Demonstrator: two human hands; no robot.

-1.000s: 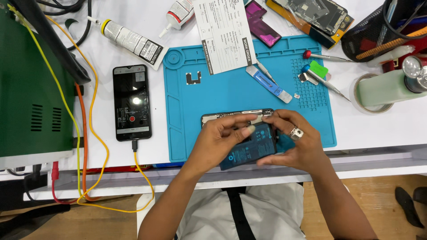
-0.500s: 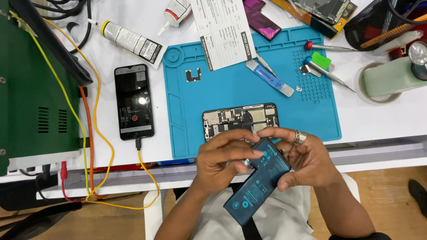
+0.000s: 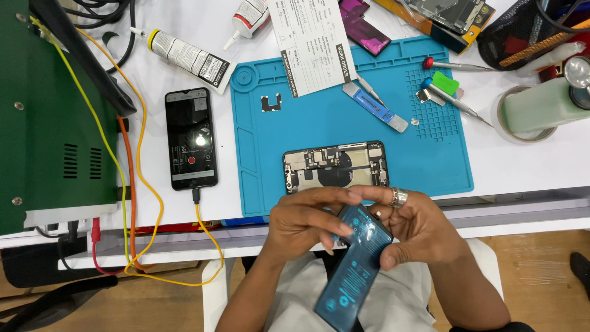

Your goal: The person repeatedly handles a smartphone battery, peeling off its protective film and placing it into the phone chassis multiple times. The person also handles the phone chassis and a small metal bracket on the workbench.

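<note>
Battery (image 3: 355, 270), thin, flat and probably light, was pinched at its upper end between left hand (image 3: 307, 222) and right hand (image 3: 424, 230); bending looked risky, so its edges seemed safest.

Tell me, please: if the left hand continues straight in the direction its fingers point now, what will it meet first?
The left hand points rightward, its fingers on the dark battery. Going on, it would probably first meet the right hand, which holds the battery's other side; depth is hard to judge here.
</note>
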